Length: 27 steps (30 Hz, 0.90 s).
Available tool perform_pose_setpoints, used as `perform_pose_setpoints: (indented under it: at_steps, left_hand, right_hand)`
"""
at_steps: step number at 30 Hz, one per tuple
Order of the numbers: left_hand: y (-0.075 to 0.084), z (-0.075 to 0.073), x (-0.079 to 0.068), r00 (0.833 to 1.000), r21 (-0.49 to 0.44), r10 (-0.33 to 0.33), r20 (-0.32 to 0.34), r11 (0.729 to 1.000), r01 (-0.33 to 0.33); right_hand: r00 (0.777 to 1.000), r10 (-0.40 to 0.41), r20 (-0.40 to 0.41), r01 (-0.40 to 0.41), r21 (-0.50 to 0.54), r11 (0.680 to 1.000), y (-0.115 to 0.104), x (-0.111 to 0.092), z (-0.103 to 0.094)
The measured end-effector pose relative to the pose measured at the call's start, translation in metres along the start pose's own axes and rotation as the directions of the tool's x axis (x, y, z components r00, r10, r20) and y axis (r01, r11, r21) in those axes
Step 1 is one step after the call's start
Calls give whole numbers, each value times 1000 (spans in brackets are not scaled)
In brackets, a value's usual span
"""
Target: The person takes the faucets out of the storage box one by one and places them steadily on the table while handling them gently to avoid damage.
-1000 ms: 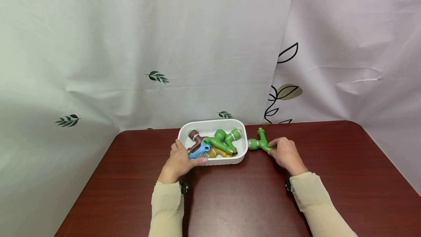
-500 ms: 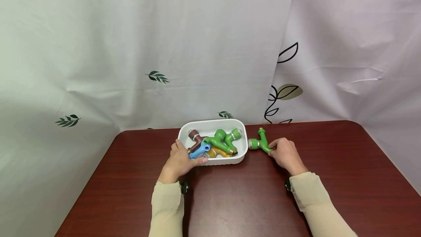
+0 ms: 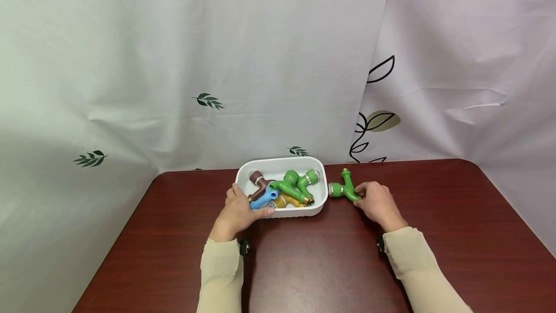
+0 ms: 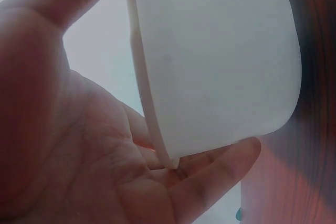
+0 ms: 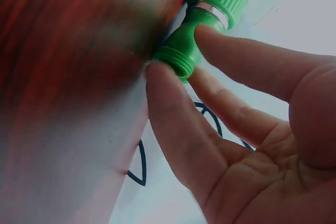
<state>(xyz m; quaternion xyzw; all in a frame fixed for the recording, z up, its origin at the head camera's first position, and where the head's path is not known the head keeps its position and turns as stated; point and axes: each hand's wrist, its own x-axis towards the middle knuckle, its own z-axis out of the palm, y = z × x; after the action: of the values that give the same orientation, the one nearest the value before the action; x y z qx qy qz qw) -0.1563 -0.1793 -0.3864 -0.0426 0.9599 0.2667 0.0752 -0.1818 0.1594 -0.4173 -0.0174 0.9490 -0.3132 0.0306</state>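
A white plastic tub (image 3: 299, 213) stands near the table's back edge, holding a maroon tap (image 3: 258, 183), a blue tap (image 3: 264, 199), a yellow tap (image 3: 284, 200) and two green ones. My left hand (image 3: 233, 215) grips its near left corner, thumb along the front rim; the left wrist view shows the tub's outer wall (image 4: 220, 66) with fingers against it. Just right of the tub lies another green tap (image 3: 347, 189), its ribbed knob towards the tub wall. My right hand (image 3: 380, 206) pinches its right end. Up close, thumb and fingers meet around the tap's threaded end (image 5: 176, 61).
The dark red wooden table (image 3: 304, 264) has rounded back corners. Right behind it hangs a pale cloth (image 3: 278, 71) printed with leaves, close to the tub's far side.
Both hands, the tub and the green tap stay practically in place. The head view shifts only very slightly.
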Motion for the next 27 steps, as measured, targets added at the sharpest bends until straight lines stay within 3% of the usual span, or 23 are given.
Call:
perform_pose_setpoints:
  at_steps: [16, 27]
  left_hand:
    - [0, -1, 0, 1000, -5, -9, 0, 1000, 9]
    - [-2, 0, 2, 1000, -23, -1, 2, 1000, 1]
  right_hand:
    - [987, -90, -131, 91, 7, 996, -15, -6, -4]
    - [942, -240, -233, 252, 24, 967, -32, -14, 0]
